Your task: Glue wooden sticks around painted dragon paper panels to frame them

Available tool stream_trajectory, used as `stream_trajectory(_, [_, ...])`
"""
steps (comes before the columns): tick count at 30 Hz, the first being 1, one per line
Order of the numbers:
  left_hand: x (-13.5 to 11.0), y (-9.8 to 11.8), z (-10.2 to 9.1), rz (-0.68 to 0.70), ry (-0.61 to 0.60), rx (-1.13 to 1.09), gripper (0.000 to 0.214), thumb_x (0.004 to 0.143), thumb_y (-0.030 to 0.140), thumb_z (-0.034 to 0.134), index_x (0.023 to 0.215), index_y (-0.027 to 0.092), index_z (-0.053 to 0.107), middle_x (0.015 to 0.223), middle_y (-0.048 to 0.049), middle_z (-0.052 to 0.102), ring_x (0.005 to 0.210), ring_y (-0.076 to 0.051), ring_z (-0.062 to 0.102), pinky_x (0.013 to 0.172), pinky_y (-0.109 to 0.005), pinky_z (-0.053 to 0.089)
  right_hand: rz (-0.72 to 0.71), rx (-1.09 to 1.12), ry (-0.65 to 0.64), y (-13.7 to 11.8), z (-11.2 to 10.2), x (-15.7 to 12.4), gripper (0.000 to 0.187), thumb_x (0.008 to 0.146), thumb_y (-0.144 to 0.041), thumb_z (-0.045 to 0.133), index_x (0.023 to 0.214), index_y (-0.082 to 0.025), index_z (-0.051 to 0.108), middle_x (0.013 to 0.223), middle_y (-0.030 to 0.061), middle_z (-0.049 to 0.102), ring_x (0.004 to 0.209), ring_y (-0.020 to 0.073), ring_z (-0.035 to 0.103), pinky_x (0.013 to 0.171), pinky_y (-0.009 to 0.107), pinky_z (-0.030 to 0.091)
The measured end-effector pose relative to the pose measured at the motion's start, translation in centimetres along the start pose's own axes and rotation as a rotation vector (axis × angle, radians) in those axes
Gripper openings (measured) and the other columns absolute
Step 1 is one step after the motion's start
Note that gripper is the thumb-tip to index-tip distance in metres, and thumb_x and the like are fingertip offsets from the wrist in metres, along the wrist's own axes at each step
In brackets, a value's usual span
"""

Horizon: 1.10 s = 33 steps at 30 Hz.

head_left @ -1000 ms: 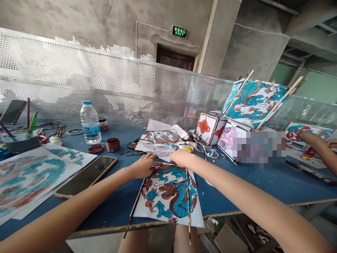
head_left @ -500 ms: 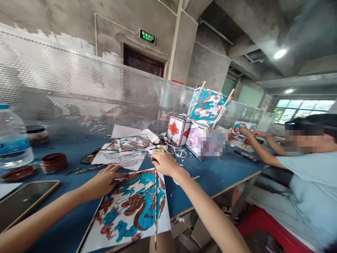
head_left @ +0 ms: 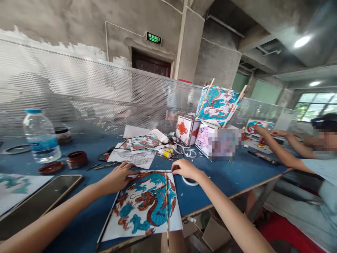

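A sheet of paper with a blue and brown dragon painting (head_left: 147,200) lies at the table's front edge, partly overhanging it. Thin dark sticks run along its left side and top, and another stick (head_left: 166,207) crosses it lengthwise near the right side. My left hand (head_left: 121,178) rests on the upper left of the sheet, fingers stretched out along the top edge. At the upper right corner my right hand (head_left: 186,169) has its fingers pinched on the sheet's edge. A white tape roll (head_left: 190,182) lies under my right wrist.
To the left are a phone (head_left: 44,196), a water bottle (head_left: 42,138), and an open brown jar (head_left: 77,160). Papers, yellow glue bottle (head_left: 166,153) and decorated paper lanterns (head_left: 218,105) stand farther back. A person (head_left: 316,168) sits at right.
The view has swung left, so everything sits farther right. My right hand has moved from the crossing stick's top end to the sheet's right corner. My left hand stays on the sheet.
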<state>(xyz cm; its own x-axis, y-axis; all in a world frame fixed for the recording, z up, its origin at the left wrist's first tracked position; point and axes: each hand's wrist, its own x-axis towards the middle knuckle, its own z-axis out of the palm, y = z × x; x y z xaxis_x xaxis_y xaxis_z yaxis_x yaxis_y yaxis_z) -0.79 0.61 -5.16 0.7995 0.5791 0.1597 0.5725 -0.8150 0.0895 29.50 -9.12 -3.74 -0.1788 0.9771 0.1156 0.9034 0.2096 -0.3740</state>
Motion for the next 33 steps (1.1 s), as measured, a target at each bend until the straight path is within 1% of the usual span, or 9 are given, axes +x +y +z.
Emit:
stream_trajectory(5, [-0.3, 0.4, -0.3, -0.009, -0.024, -0.002, 0.044, 0.081, 0.019, 0.046, 0.119, 0.038, 0.058, 0.124, -0.0041, 0.051, 0.118, -0.026, 0.040, 0.099, -0.041, 0.035, -0.095, -0.112, -0.019, -0.1, 0.0, 0.0, 0.014, 0.080, -0.019, 0.057, 0.084, -0.022, 0.070, 0.090, 0.0035, 0.068, 0.082, 0.0176, 0.061, 0.068, 0.025, 0.041])
stream_trajectory(10, [-0.5, 0.4, -0.3, -0.021, -0.045, 0.015, 0.048, 0.079, 0.016, 0.047, 0.120, 0.038, 0.056, 0.126, -0.0045, 0.048, 0.119, -0.027, 0.039, 0.099, -0.043, 0.035, -0.155, -0.275, 0.012, 0.3, -1.4, 0.4, 0.014, 0.078, -0.013, 0.057, 0.083, -0.019, 0.068, 0.090, 0.0052, 0.066, 0.087, 0.0189, 0.059, 0.069, 0.025, 0.041])
stream_trajectory(13, [-0.5, 0.6, -0.4, -0.019, -0.053, 0.021, 0.047, 0.079, 0.015, 0.046, 0.120, 0.038, 0.057, 0.126, -0.0051, 0.048, 0.119, -0.027, 0.039, 0.098, -0.044, 0.035, -0.131, -0.297, 0.107, 1.1, -2.9, 0.8, 0.016, 0.081, -0.016, 0.054, 0.089, -0.021, 0.067, 0.093, 0.0036, 0.065, 0.090, 0.0182, 0.058, 0.072, 0.026, 0.041])
stream_trajectory(17, [-0.5, 0.9, -0.5, -0.011, -0.059, 0.021, 0.047, 0.079, 0.014, 0.045, 0.119, 0.035, 0.058, 0.126, -0.0059, 0.047, 0.119, -0.027, 0.038, 0.098, -0.044, 0.035, -0.021, -0.338, 0.214, 1.2, -4.0, 1.8, 0.023, 0.083, -0.016, 0.049, 0.092, -0.023, 0.069, 0.099, 0.0040, 0.065, 0.093, 0.0190, 0.056, 0.076, 0.028, 0.041])
stream_trajectory(18, [-0.5, 1.0, -0.5, -0.009, -0.054, 0.023, 0.047, 0.079, 0.014, 0.044, 0.118, 0.034, 0.058, 0.125, -0.0063, 0.046, 0.118, -0.028, 0.038, 0.097, -0.044, 0.035, -0.016, -0.351, 0.223, 0.9, -3.8, 2.0, 0.023, 0.082, -0.014, 0.049, 0.089, -0.023, 0.070, 0.100, 0.0049, 0.064, 0.095, 0.0200, 0.055, 0.077, 0.029, 0.041])
stream_trajectory(20, [-0.6, 1.2, -0.4, 0.002, -0.034, 0.031, 0.047, 0.078, 0.013, 0.043, 0.118, 0.032, 0.059, 0.123, -0.0074, 0.047, 0.117, -0.028, 0.039, 0.096, -0.043, 0.036, -0.090, -0.314, 0.201, -0.1, -3.0, 2.6, 0.026, 0.079, -0.010, 0.049, 0.086, -0.022, 0.071, 0.101, 0.0051, 0.063, 0.097, 0.0200, 0.054, 0.079, 0.029, 0.040])
stream_trajectory(24, [-0.9, 1.5, -0.4, 0.027, -0.005, 0.048, 0.046, 0.080, 0.013, 0.041, 0.119, 0.029, 0.058, 0.113, -0.0087, 0.050, 0.110, -0.027, 0.042, 0.093, -0.042, 0.038, -0.355, -0.152, 0.011, -2.1, -0.3, 3.2, 0.037, 0.071, 0.000, 0.043, 0.077, -0.023, 0.071, 0.089, 0.0020, 0.063, 0.088, 0.0164, 0.054, 0.077, 0.027, 0.041])
stream_trajectory(28, [-1.0, 1.9, -0.7, 0.039, -0.019, 0.050, 0.044, 0.082, 0.014, 0.039, 0.120, 0.028, 0.057, 0.105, -0.0093, 0.052, 0.104, -0.025, 0.044, 0.091, -0.040, 0.038, -0.353, -0.128, 0.005, -2.2, 1.6, 3.2, 0.036, 0.067, 0.000, 0.042, 0.069, -0.022, 0.070, 0.082, 0.0022, 0.063, 0.083, 0.0173, 0.054, 0.074, 0.028, 0.041])
stream_trajectory(33, [-1.0, 2.1, -0.8, 0.036, -0.028, 0.059, 0.044, 0.083, 0.014, 0.038, 0.119, 0.028, 0.058, 0.104, -0.0091, 0.052, 0.103, -0.026, 0.044, 0.089, -0.040, 0.039, -0.352, -0.063, 0.044, -1.6, 1.6, 2.7, 0.036, 0.069, 0.000, 0.041, 0.075, -0.021, 0.070, 0.081, 0.0016, 0.065, 0.086, 0.0168, 0.054, 0.078, 0.028, 0.040])
